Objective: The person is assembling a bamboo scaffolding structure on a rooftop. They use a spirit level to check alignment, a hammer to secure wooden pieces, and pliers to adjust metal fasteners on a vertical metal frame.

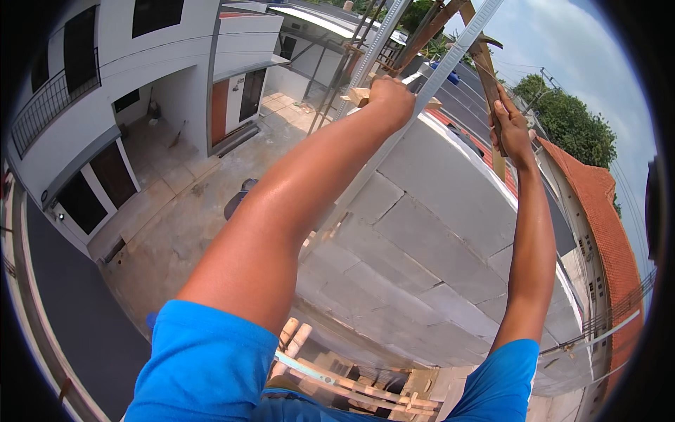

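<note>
- The yard (pixel 176 239) lies well below you on the left, so that side looks like a drop: anything let go there would likely fall far.
- The dark shape (pixel 240 199) beside your left forearm is too hidden to name.
- The platform (pixel 341 387) of poles and boards is below you, its edges close to your body.
- The wood (pixel 358 96) juts out to the left of your left fist; it should be stiff, dry and rough, best held from the side, fingers off the top face.
- Your left hand (pixel 392 98) is curled into a fist at the wood, beside the metal strip (pixel 453 53); you cannot tell from here exactly what it closes on.
- The strip looks light and thin, perhaps sharp along its edges and easily bent.
- The wall (pixel 436 232) of grey blocks falls away beneath both arms; its upper edge would probably chip under a knock.
- The hammer (pixel 488 81) is raised at upper right, head up; expect it top-heavy and rigid, its wooden handle slippery if sweaty.
- Your right hand (pixel 515 133) is wrapped around the handle's lower part, a sound place for control.
- The tiled roof (pixel 598 190) stands beyond; the sky side seems to offer most moving room, the strip least.
</note>
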`<state>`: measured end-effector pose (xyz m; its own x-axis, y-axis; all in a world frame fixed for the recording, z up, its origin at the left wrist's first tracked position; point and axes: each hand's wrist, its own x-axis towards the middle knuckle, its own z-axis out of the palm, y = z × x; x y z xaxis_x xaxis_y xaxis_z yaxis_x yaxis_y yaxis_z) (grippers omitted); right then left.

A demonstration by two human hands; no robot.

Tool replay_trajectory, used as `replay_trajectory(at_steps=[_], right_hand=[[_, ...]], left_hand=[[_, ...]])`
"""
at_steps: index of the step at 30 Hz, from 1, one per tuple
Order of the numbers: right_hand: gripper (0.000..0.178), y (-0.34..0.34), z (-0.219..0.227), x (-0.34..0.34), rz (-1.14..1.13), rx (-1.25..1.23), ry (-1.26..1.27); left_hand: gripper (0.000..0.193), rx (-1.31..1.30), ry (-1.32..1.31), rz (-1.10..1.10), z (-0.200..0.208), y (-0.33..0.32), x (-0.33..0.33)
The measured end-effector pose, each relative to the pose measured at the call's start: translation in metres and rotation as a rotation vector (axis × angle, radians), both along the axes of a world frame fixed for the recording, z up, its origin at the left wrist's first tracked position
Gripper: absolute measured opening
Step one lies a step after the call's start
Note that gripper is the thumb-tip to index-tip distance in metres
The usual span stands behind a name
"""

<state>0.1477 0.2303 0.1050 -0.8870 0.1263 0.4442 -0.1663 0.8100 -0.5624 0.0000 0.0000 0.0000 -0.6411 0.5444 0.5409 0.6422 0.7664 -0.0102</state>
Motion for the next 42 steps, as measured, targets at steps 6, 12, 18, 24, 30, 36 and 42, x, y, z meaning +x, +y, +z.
replay_trajectory(at_steps=[6,12,18,24,30,36,42], right_hand=[[0.053,-0.008,0.012,0.007,-0.037,0.102,-0.159],[0.053,-0.007,-0.006,0.003,-0.034,0.087,-0.110],[0.054,-0.001,0.017,0.013,-0.071,0.034,-0.038],[0.054,-0.002,0.005,0.006,-0.040,0.116,-0.177],[0.052,-0.003,0.003,0.005,-0.089,-0.167,0.160],[0.052,0.000,0.008,0.009,-0.091,0.141,-0.248],[0.052,0.002,-0.020,0.002,-0.052,-0.100,0.041]], left_hand=[[0.032,-0.077,0.067,-0.007,0.016,-0.009,-0.001],[0.032,-0.041,0.017,0.004,0.002,0.001,-0.001],[0.034,-0.042,-0.011,0.013,0.003,0.002,0.001],[0.035,-0.027,-0.022,0.010,0.003,0.002,-0.004],[0.034,-0.032,-0.007,0.012,0.004,0.002,0.006],[0.033,-0.030,-0.019,0.029,0.002,-0.001,0.002],[0.032,-0.029,-0.017,0.016,0.006,0.000,0.007]])
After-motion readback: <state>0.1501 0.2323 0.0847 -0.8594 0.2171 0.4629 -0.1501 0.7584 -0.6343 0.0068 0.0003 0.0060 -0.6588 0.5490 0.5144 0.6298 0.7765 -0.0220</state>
